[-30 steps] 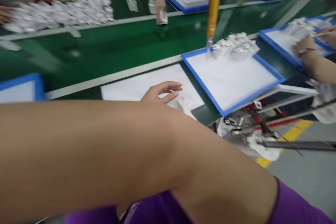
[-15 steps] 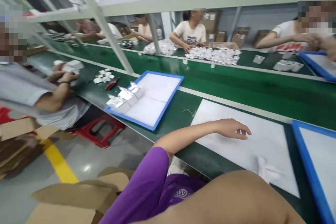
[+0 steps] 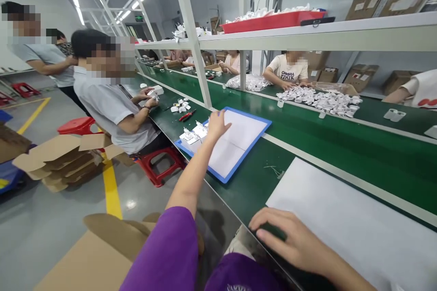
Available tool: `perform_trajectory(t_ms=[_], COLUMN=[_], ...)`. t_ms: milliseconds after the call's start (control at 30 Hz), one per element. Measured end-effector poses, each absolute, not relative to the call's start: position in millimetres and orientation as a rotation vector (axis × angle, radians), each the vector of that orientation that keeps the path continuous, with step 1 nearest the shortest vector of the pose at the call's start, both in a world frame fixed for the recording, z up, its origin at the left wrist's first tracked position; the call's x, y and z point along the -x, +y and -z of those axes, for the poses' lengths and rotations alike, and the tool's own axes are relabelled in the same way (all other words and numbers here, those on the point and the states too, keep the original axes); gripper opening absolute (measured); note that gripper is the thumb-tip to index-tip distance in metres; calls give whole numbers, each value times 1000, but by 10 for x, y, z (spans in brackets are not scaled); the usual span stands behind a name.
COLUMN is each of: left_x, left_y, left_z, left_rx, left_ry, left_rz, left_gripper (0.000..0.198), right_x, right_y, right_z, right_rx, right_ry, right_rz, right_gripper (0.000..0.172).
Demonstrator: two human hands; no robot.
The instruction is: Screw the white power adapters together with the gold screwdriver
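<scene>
My left hand [image 3: 217,125] reaches far out to the left, fingers stretched and open, over the near corner of a blue-framed white tray [image 3: 239,168]. It is right next to a small cluster of white plastic parts [image 3: 191,135] on that tray; I cannot tell whether it touches them. My right hand [image 3: 290,236] lies flat and open on the front edge of the green table, beside a large white sheet [image 3: 341,223]. Neither hand holds anything.
A green conveyor belt [image 3: 324,145] runs behind the tray. A seated person in a grey shirt [image 3: 112,104] works to the left, on a red stool [image 3: 160,163]. Red pliers [image 3: 187,116] lie past the tray. Open cardboard boxes [image 3: 58,159] stand on the floor. People opposite sort a pile of white parts [image 3: 317,97].
The view has swung left and up. My left hand left the white sheet and stretched out to the blue tray. My right hand came down onto the table edge.
</scene>
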State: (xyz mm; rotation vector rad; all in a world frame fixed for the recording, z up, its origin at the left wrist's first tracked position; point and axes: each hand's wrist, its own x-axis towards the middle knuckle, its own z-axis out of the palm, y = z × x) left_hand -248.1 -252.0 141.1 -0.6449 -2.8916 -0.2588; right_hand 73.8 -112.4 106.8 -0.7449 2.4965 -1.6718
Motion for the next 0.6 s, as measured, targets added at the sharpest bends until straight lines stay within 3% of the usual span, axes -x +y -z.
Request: perform_trajectory(t_ms=[100,167,367,600], left_x=[2903,3101,3227,2841], left_y=[-2777,-2841,-2860,-2584], left_z=[-1480,-1479,-1361,-1531], left_rx=[290,177,176,425], left_ry=[-3043,-3154,-3283,-3188], left_rz=[127,58,-15,45], left_gripper=[109,118,108,104], right_x=[-564,-470,-378,-373], right_y=[-975,-931,-936,-853], right_z=[-724,-491,-104,-146], right_rx=[516,435,348,301], right_ry=[2572,2584,2571,2400], right_rz=[1670,1676,1719,1785], right_gripper=[17,20,26,29])
